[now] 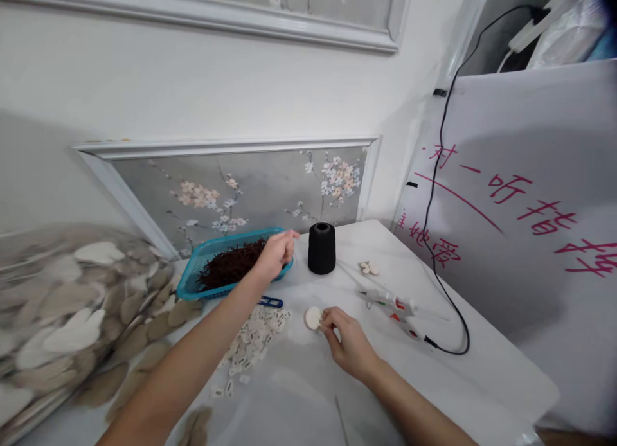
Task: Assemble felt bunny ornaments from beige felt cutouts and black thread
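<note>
Our right hand pinches a pale round piece by its edge, over the white table, beside a pile of small labels printed too small for us to read. Our left hand curls at the blue basket; whether it grips anything, we cannot tell. On the white board, we read red handwritten 对, 一, 听 and 爱.

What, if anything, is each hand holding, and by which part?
Right hand: a pale rounded piece, pinched at the edge nearest that hand. Left hand, by the blue basket: can't tell whether it holds anything.
</note>
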Motion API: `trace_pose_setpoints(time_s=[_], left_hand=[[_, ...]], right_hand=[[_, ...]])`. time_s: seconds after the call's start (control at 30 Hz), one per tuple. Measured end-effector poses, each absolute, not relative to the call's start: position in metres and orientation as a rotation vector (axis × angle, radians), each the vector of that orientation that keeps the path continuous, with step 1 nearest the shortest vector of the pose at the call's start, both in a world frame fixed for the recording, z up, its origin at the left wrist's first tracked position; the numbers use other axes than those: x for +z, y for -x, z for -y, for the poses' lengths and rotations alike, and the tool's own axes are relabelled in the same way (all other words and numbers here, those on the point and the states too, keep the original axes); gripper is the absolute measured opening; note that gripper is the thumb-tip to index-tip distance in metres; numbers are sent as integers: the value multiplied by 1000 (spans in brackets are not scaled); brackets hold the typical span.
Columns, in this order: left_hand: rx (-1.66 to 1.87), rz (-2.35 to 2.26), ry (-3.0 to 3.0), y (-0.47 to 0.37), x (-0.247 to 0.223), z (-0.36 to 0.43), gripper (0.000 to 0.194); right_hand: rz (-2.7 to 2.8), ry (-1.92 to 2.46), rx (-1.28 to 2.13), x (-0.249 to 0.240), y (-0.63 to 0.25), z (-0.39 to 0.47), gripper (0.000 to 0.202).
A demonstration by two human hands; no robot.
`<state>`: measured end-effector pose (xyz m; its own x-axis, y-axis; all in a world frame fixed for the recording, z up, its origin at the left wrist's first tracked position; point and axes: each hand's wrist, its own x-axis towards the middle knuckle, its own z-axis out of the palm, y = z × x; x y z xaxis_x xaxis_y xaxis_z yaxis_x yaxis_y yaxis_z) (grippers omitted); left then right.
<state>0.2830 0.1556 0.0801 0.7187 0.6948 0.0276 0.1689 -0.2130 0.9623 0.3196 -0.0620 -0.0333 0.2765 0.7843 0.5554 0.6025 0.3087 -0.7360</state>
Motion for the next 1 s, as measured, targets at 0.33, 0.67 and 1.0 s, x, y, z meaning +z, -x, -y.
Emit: trace_pose_setpoints(time_s=[0.33,0.67,1.0], left_hand=[[201,-463,-2523,-292,86,-104,34],[88,-757,-2520,-320,-3,-139,39],[38,-754,-2450,-207,20,-85,38]], right_hand=[[1362,1379,226,-28,-328,64,11],[1609,1681,319,-32,-324,63,17],[1914,1522,269,-46,-291,70,7]])
